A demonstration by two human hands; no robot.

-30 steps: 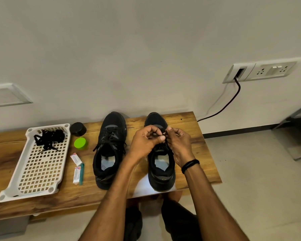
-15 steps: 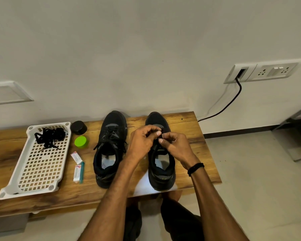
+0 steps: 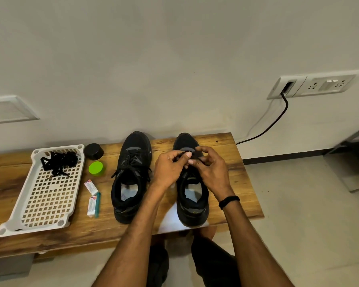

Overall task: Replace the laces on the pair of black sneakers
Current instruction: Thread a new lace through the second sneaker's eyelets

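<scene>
**Hands shifted up toward the toe of the right-hand sneaker**

Both hands sit further up the shoe than a second ago: they were pinching over the tongue area, now they meet nearer the toe end, and the right wrist has swung outward.

Head view:
- Left hand [image 3: 168, 170] curled, thumb and forefinger pinched on a black lace [image 3: 181, 154] at the front eyelets of the right-hand sneaker [image 3: 192, 190].
- Right hand [image 3: 212, 169] also curled, fingertips closed on the same lace area, touching the left hand's fingertips. Exact lace routing under the fingers: cannot tell. Black band [image 3: 228, 201] on the right wrist.
- Left-hand sneaker [image 3: 131, 179] just beside it, toes to the wall, laced, loose ends hanging off both sides. Both shoes black mesh with matte panels, pale insoles visible in the openings.
- White sheet [image 3: 171, 221] under the heel of the right-hand sneaker, overhanging the front edge.
- Wooden bench [image 3: 236, 183]: glossy brown plank, strong grain.
- White plastic tray [image 3: 43, 197], rectangular, rounded corners, square-grid perforated floor. Contents: one tangled bundle of black laces [image 3: 59, 161] in the far end (rest of the grid bare).
- Between tray and shoes: black round cap [image 3: 93, 151], lime-green round jar [image 3: 96, 168], two small white packets [image 3: 91, 186] [image 3: 91, 206], and a teal stick [image 3: 97, 204] touching the nearer packet.
- Wall: white switch/socket plate [image 3: 315, 85] with a black cable [image 3: 274, 121] running down.
</scene>
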